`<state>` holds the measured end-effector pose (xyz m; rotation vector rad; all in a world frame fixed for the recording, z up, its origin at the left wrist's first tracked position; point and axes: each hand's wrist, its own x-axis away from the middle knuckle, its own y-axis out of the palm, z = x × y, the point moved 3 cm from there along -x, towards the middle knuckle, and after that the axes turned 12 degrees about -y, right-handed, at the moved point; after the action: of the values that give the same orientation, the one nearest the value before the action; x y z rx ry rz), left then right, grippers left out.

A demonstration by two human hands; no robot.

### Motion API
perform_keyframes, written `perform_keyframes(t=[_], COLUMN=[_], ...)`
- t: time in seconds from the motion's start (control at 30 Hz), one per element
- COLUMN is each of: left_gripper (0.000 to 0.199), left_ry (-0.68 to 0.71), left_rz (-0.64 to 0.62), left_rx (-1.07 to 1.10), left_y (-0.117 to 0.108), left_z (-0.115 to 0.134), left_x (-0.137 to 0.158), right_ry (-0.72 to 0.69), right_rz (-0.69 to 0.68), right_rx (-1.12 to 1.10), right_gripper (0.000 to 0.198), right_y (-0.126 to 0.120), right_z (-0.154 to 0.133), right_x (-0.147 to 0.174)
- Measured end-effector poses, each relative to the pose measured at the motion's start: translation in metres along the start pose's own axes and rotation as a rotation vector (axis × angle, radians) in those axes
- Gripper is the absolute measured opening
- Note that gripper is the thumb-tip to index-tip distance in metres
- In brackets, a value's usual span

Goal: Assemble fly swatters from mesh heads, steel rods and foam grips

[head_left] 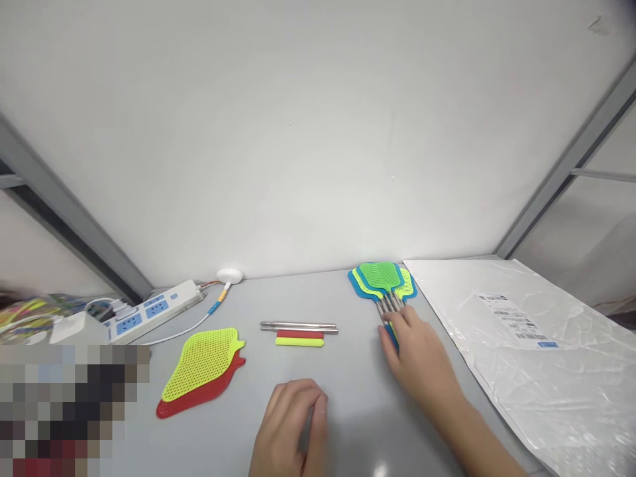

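At the right, several assembled fly swatters (pixel 381 275) in green, yellow and blue lie overlapped, heads toward the wall. My right hand (pixel 420 348) is over their handles with fingers bent round them, hiding most of the grips; a bit of blue handle shows. My left hand (pixel 293 424) rests low on the table with its fingers curled together, and nothing shows in it. Ahead of it lie thin metal rods (pixel 299 326), a red handle sleeve (pixel 300 334) and a yellow handle sleeve (pixel 300 342). Farther left, a loose yellow swatter head (pixel 203 363) overlaps a red swatter head (pixel 199 395).
A white plastic mailer (pixel 501 358) with a printed label covers the table's right side. At the left are a power strip (pixel 156 310), a white cable and a small white round device (pixel 229 275) by the wall. The grey table (pixel 348 371) meets a white back wall.
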<state>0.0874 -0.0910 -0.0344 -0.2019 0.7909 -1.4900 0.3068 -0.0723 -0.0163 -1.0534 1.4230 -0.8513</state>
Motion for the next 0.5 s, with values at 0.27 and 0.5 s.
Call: perform_keyframes(t=[0.27,0.5], left_gripper=[0.03,0.025], left_ry=[-0.061,-0.157], left_rz=[0.014,-0.122], left_rx=[-0.342,-0.325], left_y=[0.011,0.008], left_z=[-0.014,-0.003], left_x=[0.009,0.016], right_ry=[-0.318,-0.405], right_rz=[-0.222,-0.376], right_rx=[-0.173,-0.167], right_gripper=[0.029,0.019], right_y=[0.012,0.049], right_z=[-0.088,-0.109], right_x=[-0.045,-0.104])
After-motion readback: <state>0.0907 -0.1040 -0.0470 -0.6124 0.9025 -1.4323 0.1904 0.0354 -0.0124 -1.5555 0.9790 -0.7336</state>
